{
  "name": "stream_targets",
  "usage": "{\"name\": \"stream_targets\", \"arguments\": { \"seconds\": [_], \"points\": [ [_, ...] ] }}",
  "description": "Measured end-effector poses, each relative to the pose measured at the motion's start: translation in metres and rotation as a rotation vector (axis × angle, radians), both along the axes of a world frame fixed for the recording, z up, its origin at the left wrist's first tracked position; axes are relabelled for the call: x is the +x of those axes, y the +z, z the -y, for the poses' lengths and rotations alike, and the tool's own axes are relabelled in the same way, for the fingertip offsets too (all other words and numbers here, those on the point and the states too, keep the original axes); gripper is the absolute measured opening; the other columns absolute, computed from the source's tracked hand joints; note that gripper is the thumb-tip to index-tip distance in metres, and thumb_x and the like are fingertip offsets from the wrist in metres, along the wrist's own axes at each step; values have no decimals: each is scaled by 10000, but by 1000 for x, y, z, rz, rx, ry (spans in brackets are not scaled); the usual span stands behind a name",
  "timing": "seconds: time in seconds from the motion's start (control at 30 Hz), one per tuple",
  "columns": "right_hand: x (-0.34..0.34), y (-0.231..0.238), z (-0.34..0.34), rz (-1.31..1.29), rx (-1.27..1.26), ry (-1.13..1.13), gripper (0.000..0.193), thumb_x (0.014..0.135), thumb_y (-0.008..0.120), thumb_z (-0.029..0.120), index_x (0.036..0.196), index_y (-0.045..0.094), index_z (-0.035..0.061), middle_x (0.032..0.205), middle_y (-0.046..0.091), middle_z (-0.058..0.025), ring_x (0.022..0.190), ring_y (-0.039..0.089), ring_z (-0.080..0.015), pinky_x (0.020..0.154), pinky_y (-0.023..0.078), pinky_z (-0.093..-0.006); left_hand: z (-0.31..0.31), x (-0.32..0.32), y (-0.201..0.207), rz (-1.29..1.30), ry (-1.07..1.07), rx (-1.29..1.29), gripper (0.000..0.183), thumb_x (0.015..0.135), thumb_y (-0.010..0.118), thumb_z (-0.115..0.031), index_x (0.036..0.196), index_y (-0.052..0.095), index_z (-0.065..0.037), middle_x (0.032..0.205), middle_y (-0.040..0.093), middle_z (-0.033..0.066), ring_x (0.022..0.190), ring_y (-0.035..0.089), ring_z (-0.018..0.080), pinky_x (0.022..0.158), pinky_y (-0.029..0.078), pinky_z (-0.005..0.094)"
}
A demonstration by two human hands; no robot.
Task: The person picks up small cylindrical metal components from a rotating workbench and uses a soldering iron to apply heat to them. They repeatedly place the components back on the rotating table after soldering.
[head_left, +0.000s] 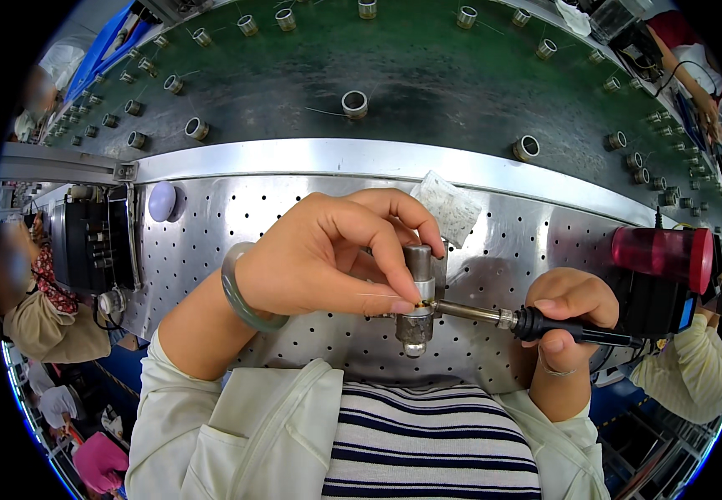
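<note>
My right hand [576, 302] grips the black handle of a soldering iron [536, 322]. Its metal shaft points left, and the tip meets a small metal ring part on an upright cylindrical metal holder [416, 327]. From the left, my left hand [328, 250] reaches across to the same spot. Thumb and index finger are pinched together there around a thin wire [373, 294], which sticks out to the left. The other fingers curl behind the holder's upper post [418, 260]. Those fingertips partly cover the ring and the joint at the iron's tip.
A perforated metal worktop [211, 250] lies under my hands, with a crumpled pale sheet [451, 208] and a purple rounded object [162, 201] on it. Beyond runs a green belt [428, 75] carrying several metal rings [354, 104]. A red cylinder [661, 257] stands right. Other people sit nearby.
</note>
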State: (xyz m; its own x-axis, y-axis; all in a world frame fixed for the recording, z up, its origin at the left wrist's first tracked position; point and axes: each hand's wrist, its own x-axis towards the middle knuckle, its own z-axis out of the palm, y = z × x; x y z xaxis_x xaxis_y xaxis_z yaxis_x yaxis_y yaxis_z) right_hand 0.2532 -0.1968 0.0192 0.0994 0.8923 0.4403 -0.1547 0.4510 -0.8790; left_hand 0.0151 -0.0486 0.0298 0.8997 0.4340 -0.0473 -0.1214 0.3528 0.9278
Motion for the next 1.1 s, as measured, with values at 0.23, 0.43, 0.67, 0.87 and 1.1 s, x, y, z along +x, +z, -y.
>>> {"name": "stream_targets", "arguments": {
  "seconds": [0.23,0.43,0.67,0.87,1.1],
  "points": [
    [1,0,0,29,-10,-12,230,704,755,7,879,624,-65,650,633,-137,504,597,-199,479,450,-267,-7,1,0,-12,-91,-125,349,732,739,47,1072,669,15,1136,592,195,1069,577,227,842,507,269],
    [1,1,0,18,2,-2,235,707,753,3,888,622,-70,651,631,-135,499,592,-194,477,448,-267,-7,4,-1,-41,-124,-144,533,764,715,44,1264,533,75,1059,644,180,972,624,178,713,536,208],
    [2,3,-1,72,30,19,242,704,752,-12,898,619,-70,642,621,-131,479,572,-189,457,428,-273,-5,4,7,-40,-122,-223,627,737,728,68,1313,483,80,1056,637,176,984,616,172,719,536,205],
    [4,0,2,-1,19,-14,213,758,737,34,885,590,-54,641,608,-124,465,566,-171,447,426,-261,-5,6,6,-64,-137,-248,689,716,741,85,1340,449,81,1070,623,182,1005,601,169,731,535,202],
    [4,1,0,-74,6,-47,220,792,732,72,875,569,-51,632,596,-108,466,570,-149,436,442,-239,-12,4,-14,34,-146,-298,735,703,762,56,1356,424,85,1086,618,184,1025,601,197,769,554,254]
  ]
}}
